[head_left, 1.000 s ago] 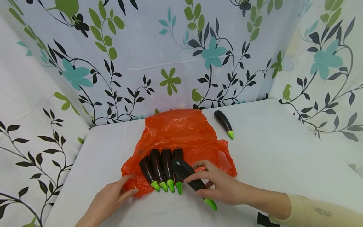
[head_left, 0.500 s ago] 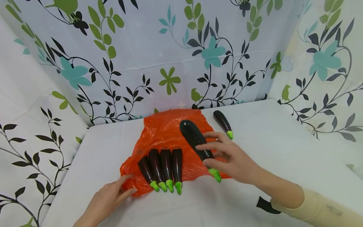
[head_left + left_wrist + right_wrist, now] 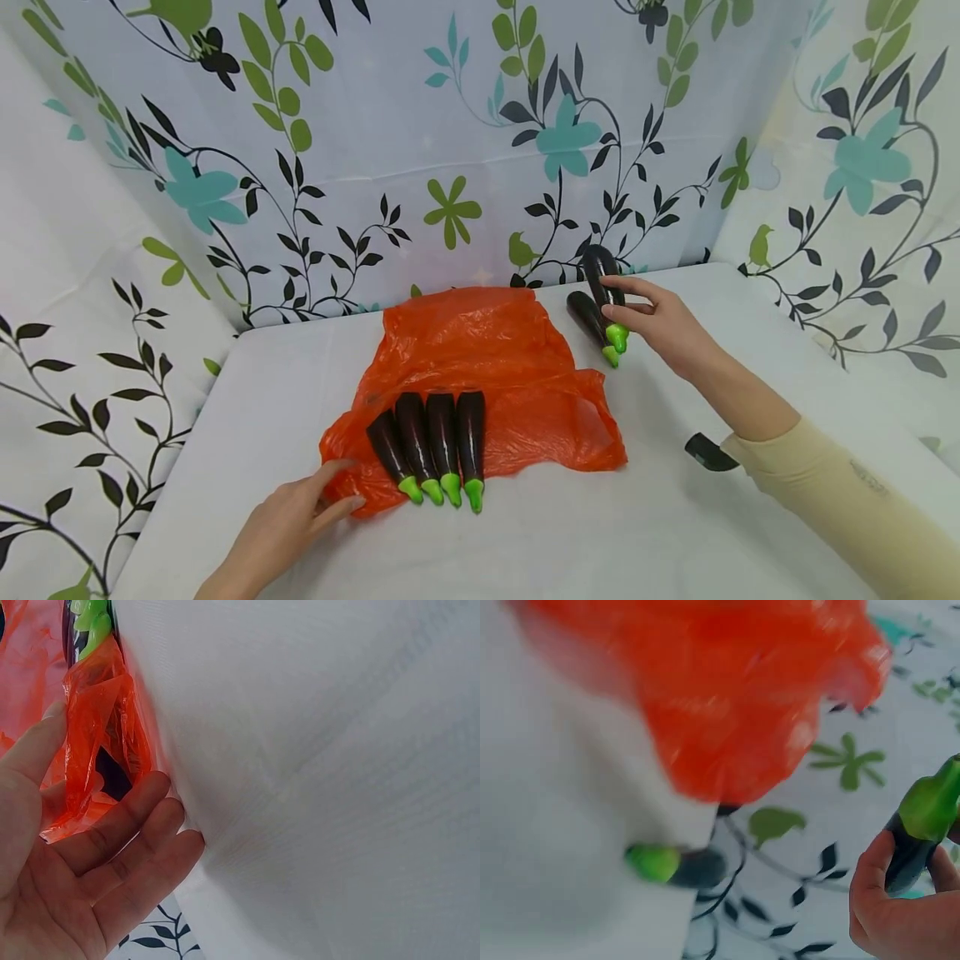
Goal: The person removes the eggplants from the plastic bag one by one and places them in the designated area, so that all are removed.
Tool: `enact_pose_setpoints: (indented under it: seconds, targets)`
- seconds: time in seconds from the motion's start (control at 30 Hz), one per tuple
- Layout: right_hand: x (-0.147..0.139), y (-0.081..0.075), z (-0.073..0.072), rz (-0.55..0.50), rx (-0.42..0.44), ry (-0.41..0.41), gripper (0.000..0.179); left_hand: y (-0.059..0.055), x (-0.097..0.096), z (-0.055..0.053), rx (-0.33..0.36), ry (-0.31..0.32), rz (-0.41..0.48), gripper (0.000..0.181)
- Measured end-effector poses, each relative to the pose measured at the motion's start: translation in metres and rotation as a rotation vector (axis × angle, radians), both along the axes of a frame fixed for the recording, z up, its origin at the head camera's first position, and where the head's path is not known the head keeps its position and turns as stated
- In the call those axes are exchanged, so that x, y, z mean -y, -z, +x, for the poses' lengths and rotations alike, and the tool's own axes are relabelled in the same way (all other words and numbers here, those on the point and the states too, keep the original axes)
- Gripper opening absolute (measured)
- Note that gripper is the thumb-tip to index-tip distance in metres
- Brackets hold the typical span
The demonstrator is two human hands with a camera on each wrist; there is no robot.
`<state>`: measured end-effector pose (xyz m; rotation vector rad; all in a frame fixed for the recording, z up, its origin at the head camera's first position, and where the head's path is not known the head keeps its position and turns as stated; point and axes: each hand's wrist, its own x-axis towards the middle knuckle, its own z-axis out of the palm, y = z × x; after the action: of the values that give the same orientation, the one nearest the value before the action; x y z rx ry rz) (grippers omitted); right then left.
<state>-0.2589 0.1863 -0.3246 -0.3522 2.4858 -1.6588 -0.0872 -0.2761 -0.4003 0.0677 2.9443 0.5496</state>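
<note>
My right hand (image 3: 656,321) holds a dark eggplant (image 3: 597,265) with a bright green stem end, tilted up at the back right. Just beside it, another eggplant (image 3: 583,315) lies on the table. In the right wrist view, the thumb and fingers grip the held eggplant (image 3: 907,859) below its green cap. At the front left, my left hand (image 3: 292,521) pinches the edge of an orange plastic bag (image 3: 465,342); the left wrist view has the bag's film (image 3: 90,735) between thumb and index finger. Several eggplants (image 3: 442,437) lie side by side on the bag, green ends toward me.
A white cloth covers the table (image 3: 720,342). Behind it and along both sides hangs a leaf-patterned curtain (image 3: 360,150). A black strap-like piece (image 3: 708,452) shows under the right sleeve.
My right hand has lifted an eggplant off the row on the bag and carried it back and right, beside the lone eggplant. My left hand has stayed at the bag's edge.
</note>
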Motion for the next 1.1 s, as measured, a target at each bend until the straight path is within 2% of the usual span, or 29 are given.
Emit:
enact_pose_setpoints:
  seconds: [0.27,0.43,0.57,0.73,1.1]
  targets:
    - [-0.029,0.035,-0.048,0.227,-0.039,0.033,0.05,0.0,0.001,0.0,0.008,-0.004,0.002,0.056]
    - [-0.041,0.059,-0.068,0.354,0.002,0.044,0.047,0.0,0.001,0.0,0.003,-0.003,0.0,0.056]
    - [-0.045,0.074,-0.078,0.389,0.016,0.04,0.047,0.0,0.0,0.0,-0.002,-0.007,0.0,0.054]
    - [-0.046,0.086,-0.085,0.434,0.03,0.017,0.047,0.0,-0.001,0.001,0.009,-0.013,0.005,0.054]
    - [-0.044,0.091,-0.093,0.474,0.023,0.014,0.047,-0.001,-0.001,0.0,0.002,-0.002,0.003,0.053]
